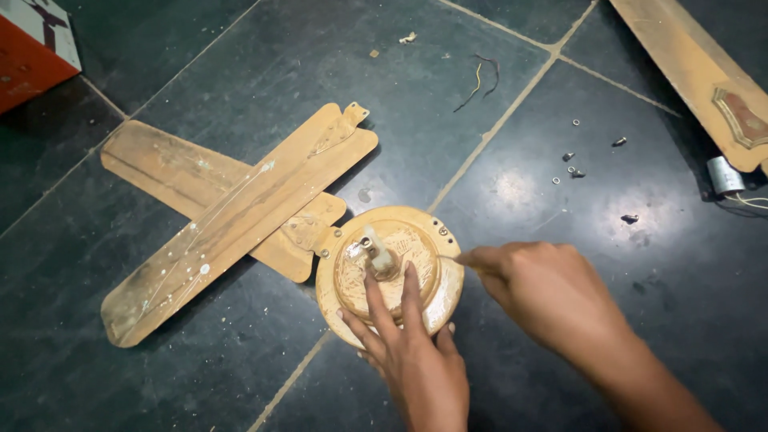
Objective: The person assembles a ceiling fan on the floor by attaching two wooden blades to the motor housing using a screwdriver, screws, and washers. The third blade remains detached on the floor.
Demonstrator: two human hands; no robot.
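Tan fan motor housing under left hand, right hand beside.

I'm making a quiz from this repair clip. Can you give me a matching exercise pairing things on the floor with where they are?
1. fan motor housing
2. crossed fan blades
3. small screws and washers
4. orange box

A. top left corner
B. under the left hand
C. left of the housing
D. on the tile above the right hand

Pairs: 1-B, 2-C, 3-D, 4-A
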